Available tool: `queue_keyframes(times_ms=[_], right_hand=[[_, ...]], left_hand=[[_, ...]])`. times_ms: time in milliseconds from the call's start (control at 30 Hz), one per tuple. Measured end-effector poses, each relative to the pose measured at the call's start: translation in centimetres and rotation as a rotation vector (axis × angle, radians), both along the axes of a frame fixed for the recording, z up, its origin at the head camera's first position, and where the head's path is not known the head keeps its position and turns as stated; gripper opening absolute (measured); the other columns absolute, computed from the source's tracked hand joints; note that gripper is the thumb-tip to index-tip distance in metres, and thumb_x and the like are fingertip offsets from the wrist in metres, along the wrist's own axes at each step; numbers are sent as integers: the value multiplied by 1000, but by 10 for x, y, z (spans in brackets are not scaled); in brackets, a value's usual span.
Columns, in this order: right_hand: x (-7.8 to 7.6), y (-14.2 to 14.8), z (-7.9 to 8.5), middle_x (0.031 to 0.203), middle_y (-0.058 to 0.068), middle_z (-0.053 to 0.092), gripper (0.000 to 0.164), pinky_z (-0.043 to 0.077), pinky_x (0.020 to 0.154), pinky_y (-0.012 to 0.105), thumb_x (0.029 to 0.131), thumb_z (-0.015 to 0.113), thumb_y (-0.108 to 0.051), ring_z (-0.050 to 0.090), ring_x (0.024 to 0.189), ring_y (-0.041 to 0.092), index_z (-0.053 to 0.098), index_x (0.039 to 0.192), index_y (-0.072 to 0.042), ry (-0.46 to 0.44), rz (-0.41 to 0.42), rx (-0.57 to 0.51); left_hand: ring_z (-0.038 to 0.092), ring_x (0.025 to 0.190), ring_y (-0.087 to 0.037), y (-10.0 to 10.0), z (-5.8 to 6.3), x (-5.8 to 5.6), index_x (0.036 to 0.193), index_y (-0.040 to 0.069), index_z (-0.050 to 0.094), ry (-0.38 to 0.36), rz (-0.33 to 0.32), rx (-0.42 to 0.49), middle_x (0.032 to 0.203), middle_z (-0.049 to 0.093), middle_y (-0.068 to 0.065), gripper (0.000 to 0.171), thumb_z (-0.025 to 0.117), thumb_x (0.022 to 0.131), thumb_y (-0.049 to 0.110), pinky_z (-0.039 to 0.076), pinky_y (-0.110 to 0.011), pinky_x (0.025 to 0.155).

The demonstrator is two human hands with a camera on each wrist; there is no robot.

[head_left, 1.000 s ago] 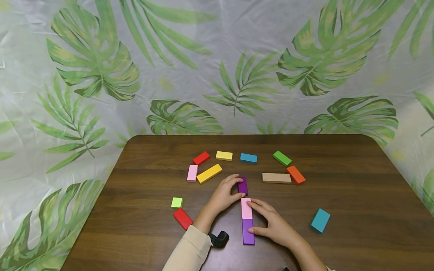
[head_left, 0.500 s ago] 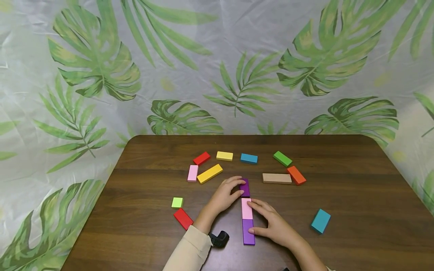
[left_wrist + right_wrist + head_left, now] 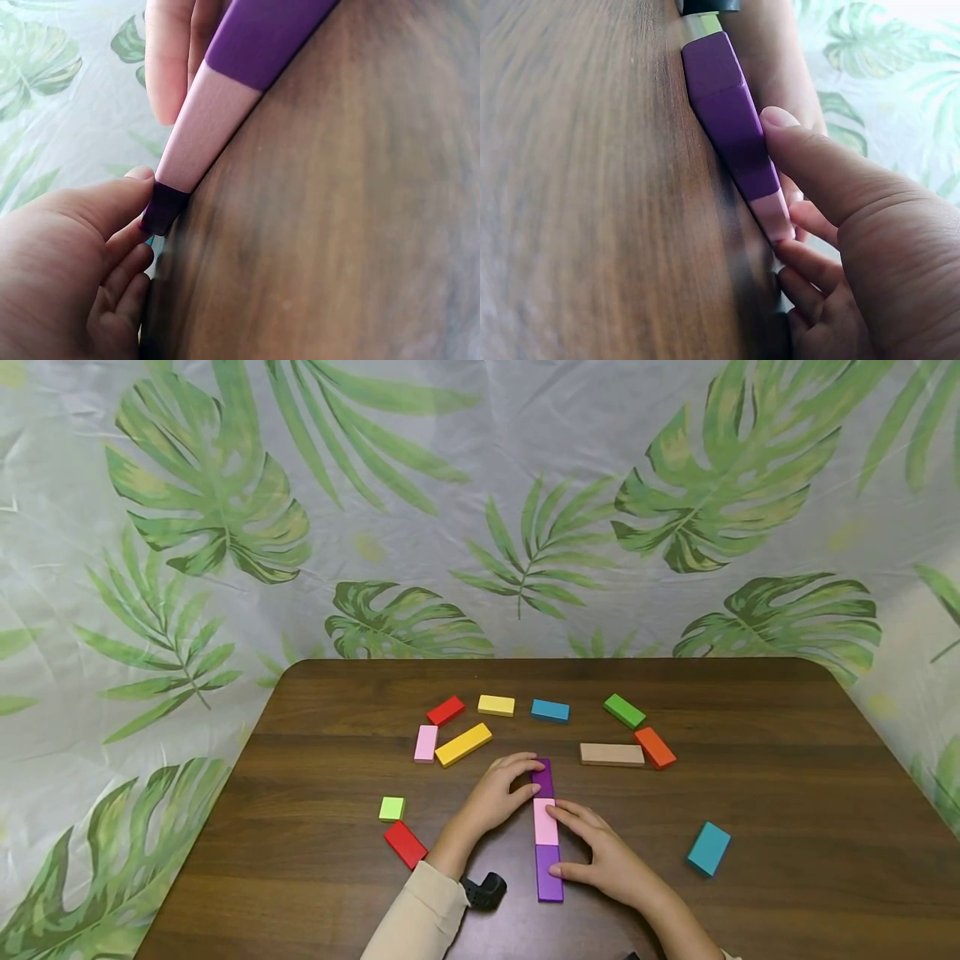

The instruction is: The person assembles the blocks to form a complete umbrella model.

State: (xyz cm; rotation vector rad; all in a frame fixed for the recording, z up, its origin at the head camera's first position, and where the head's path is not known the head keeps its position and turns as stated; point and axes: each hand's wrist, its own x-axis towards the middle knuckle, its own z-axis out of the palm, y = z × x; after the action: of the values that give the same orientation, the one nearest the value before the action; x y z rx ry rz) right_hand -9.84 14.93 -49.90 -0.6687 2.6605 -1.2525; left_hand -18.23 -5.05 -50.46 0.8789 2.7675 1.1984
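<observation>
Here, the dark purple block (image 3: 546,779) sits at the fingertips of the left hand (image 3: 495,797), pinched by thumb and finger, its near end against the pink block (image 3: 544,827), which in turn meets the purple block (image 3: 549,888). Just right of those two, the right hand (image 3: 609,862) keeps thumb and fingers apart, thumb touching the purple block, fingertips the pink. On the table (image 3: 300,860), a tan block (image 3: 612,755) lies beyond the right hand, a teal block (image 3: 708,849) to its right.

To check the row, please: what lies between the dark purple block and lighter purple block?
A pink block lies between them, in the head and left wrist views.
</observation>
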Motion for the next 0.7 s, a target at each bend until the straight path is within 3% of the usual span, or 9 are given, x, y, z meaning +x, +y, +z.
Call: queue_keyframes(times_ms=[400,700], right_hand=[[-2,0,-1,142,5,29,76,27,92,60,72,71,-45,26,126,34,41,136,-18,2,14,-20],[-7,1,4,144,3,29,82,21,95,60,70,72,-44,27,128,28,37,138,-14,78,71,35]], left_hand=[[40,120,-20,-1,0,0,116,14,59,7,-6,10,128,49,-3,28,57,89,21,30,-37,99],[40,120,-21,-1,-2,0,116,14,59,21,-18,24,128,49,-5,29,58,88,18,30,-37,99]])
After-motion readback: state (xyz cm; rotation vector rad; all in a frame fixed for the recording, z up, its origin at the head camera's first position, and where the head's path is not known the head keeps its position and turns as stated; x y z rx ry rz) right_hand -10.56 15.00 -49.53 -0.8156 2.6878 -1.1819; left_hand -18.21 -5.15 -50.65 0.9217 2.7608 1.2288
